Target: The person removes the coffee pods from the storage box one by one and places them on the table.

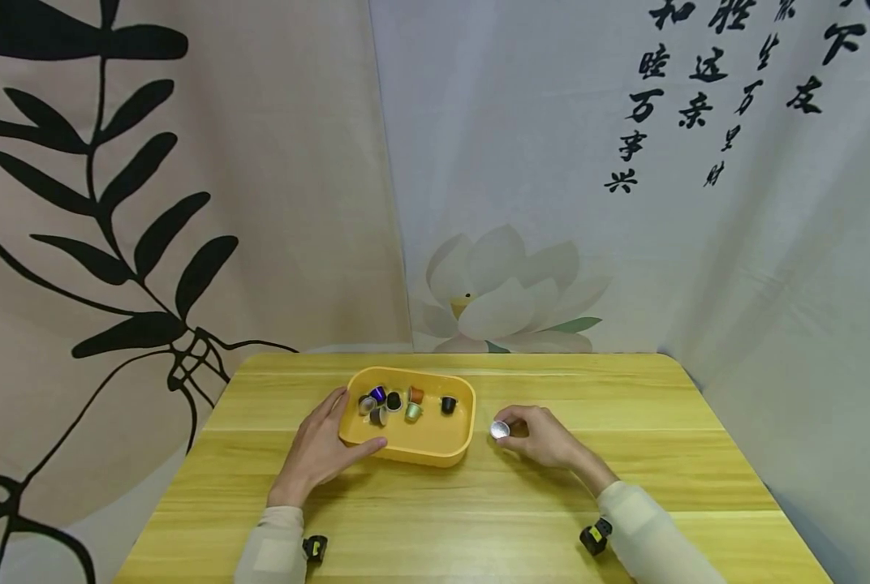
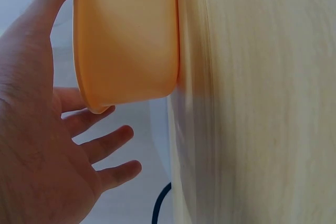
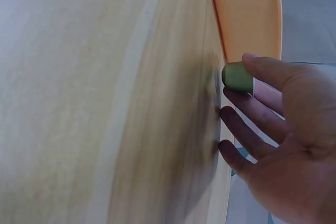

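- Head: right of centre, my right hand pinches a capsule, silver lid facing the camera. My left hand, fingers spread, touches the yellow tray, whose long axis runs left to right. Wooden table below, printed cloth behind.
- Left wrist: upper left, my thumb touches the tray's rim.
- Right wrist: right of centre, the green capsule lies nearly level between thumb and finger, narrow end leftward.

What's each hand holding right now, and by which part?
The right hand pinches a green coffee capsule by its sides. The left hand touches the yellow tray around its near left corner.
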Demonstrator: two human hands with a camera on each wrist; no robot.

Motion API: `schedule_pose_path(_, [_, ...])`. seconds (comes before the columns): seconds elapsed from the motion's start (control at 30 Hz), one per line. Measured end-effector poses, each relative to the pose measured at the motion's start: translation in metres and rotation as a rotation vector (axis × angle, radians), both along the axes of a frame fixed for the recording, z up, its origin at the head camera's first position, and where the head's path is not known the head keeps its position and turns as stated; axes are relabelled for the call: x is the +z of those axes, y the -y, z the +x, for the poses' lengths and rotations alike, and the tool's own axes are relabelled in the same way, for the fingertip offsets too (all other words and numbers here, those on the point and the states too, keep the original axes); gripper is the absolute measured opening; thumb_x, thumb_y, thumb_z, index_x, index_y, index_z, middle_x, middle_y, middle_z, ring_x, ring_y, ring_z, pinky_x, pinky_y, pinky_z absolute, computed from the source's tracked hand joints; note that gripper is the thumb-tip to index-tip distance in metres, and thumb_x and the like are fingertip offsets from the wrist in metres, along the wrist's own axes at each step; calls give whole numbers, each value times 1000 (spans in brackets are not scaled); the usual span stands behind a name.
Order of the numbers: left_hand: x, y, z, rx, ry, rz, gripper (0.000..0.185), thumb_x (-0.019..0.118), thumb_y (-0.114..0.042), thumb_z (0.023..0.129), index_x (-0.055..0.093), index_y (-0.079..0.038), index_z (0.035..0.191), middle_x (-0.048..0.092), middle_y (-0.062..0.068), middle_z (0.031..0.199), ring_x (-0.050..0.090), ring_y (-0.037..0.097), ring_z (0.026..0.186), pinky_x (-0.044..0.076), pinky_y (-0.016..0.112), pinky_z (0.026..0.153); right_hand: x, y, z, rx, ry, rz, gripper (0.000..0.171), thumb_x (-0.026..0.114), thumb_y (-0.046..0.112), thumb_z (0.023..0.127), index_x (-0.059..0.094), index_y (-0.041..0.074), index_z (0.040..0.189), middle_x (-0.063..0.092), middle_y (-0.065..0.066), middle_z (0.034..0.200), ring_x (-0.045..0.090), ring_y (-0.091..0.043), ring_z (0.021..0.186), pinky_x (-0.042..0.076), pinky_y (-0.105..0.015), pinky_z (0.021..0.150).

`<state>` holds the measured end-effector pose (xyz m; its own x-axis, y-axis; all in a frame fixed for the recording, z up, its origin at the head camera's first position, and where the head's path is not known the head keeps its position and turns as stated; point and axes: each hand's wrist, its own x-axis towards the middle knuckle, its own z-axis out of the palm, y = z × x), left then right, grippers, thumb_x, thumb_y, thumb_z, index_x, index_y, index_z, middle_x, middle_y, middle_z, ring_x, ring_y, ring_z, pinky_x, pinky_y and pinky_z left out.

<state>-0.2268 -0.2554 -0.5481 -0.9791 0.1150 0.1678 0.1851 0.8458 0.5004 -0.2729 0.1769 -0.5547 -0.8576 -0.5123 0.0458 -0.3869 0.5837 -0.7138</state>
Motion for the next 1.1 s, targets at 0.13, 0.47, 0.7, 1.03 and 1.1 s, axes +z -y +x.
schedule_pose_path(0.13, [0, 0, 0, -1, -2, 5, 127, 78, -83, 89, 34, -3, 177, 31, 20, 186, 38, 57, 166, 39, 80, 129, -1, 0, 0, -1, -9, 7, 22, 83, 19, 105, 80, 16, 126, 82, 5, 117, 75, -12, 110, 64, -33, 99])
schedule_pose_path(0.47, [-1, 1, 0, 0, 5, 7, 127, 77, -84, 90, 33, -4, 178, 29, 19, 187, 37, 57, 166, 39, 80, 129, -1, 1, 2, -2, -10, 11, 22, 84, 19, 104, 80, 16, 126, 82, 4, 118, 75, -12, 110, 64, -34, 100])
schedule_pose_path(0.7, [0, 1, 0, -2, 3, 9, 127, 77, -83, 90, 32, -4, 178, 29, 20, 187, 37, 57, 166, 39, 80, 129, -1, 1, 2, 6, -5, -4, 22, 84, 18, 104, 80, 12, 125, 83, 0, 119, 76, -19, 112, 65, -46, 101])
schedule_pose_path(1.03, [0, 0, 0, -1, 3, -2, 127, 76, -84, 90, 31, -5, 178, 28, 19, 187, 36, 57, 167, 38, 80, 130, -3, 1, 1, 3, 17, -18, 29, 89, 18, 100, 79, 16, 127, 83, 4, 118, 76, -16, 112, 65, -40, 102])
schedule_pose_path(1.1, [0, 0, 0, -1, 3, -2, 127, 76, -84, 90, 31, -5, 178, 28, 19, 187, 37, 57, 167, 38, 79, 130, -3, 0, 1, 5, 10, -13, 31, 89, 19, 100, 79, 15, 128, 83, 4, 118, 76, -16, 111, 64, -40, 102])
